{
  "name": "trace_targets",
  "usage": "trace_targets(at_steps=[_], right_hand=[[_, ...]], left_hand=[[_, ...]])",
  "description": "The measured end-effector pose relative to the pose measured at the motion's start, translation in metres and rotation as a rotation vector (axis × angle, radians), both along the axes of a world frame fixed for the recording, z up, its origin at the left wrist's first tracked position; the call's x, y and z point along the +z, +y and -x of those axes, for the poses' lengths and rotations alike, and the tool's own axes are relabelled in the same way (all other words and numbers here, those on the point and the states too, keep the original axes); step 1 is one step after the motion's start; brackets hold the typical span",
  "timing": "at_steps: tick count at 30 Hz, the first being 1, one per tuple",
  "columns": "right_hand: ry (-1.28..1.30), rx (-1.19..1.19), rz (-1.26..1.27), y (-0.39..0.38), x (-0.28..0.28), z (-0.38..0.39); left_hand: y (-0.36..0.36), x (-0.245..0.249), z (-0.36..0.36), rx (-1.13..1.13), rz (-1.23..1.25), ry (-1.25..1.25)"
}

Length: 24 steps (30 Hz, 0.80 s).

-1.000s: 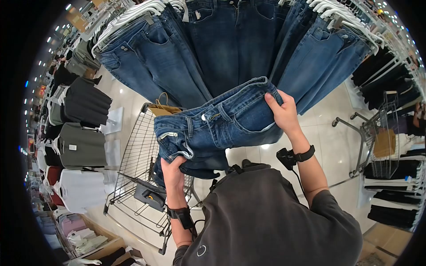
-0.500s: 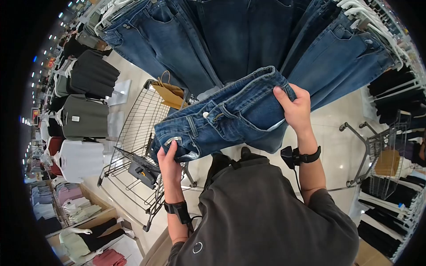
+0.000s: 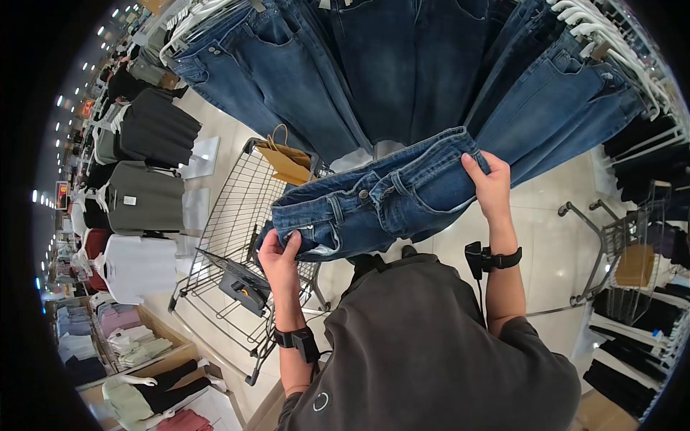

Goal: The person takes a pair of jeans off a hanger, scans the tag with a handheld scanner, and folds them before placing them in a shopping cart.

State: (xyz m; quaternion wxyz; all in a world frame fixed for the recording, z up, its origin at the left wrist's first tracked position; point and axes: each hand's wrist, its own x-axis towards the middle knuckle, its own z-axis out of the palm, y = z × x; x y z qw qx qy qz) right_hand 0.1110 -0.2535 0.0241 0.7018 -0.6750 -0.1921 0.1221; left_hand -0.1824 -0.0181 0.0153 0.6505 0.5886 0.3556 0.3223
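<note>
The folded jeans (image 3: 381, 201) are up in the air, just to the right of the wire cart (image 3: 215, 237) and a little above its rim. The left hand (image 3: 279, 262) grips the end of the jeans closest to the cart. Its fingers are closed on the hem, and their tips are tucked into the cloth and hard to see. The right hand (image 3: 492, 183) holds the end farthest from the cart. It is closed over the edge of the cloth, and part of it is hidden behind the jeans. The legs of the jeans are folded under, so most of them cannot be seen.

A brown paper bag (image 3: 289, 161) stands at the far end of the cart, and the jeans cover the corner beside it. A dark flat thing (image 3: 244, 291) lies in the cart's near end, but it is too small to make out. Behind the cart hang rows of blue jeans (image 3: 388, 65). Their tops are cut off by the picture's edge.
</note>
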Motion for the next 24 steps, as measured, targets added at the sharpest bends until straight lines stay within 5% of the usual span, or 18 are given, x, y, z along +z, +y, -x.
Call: trace_targets(at_steps=[15,21,24], right_hand=[[0.027,0.14,0.01,0.017,0.024,0.007],[0.028,0.347,0.047,0.029,0.036,0.022],[0.003,0.429,0.114,0.029,0.038,0.026]], left_hand=[[0.01,-0.014,0.0,-0.044,0.151,-0.15],[0.001,-0.014,-0.021,0.254,0.045,-0.321],[0.008,0.01,-0.019,-0.168,-0.172,0.038]])
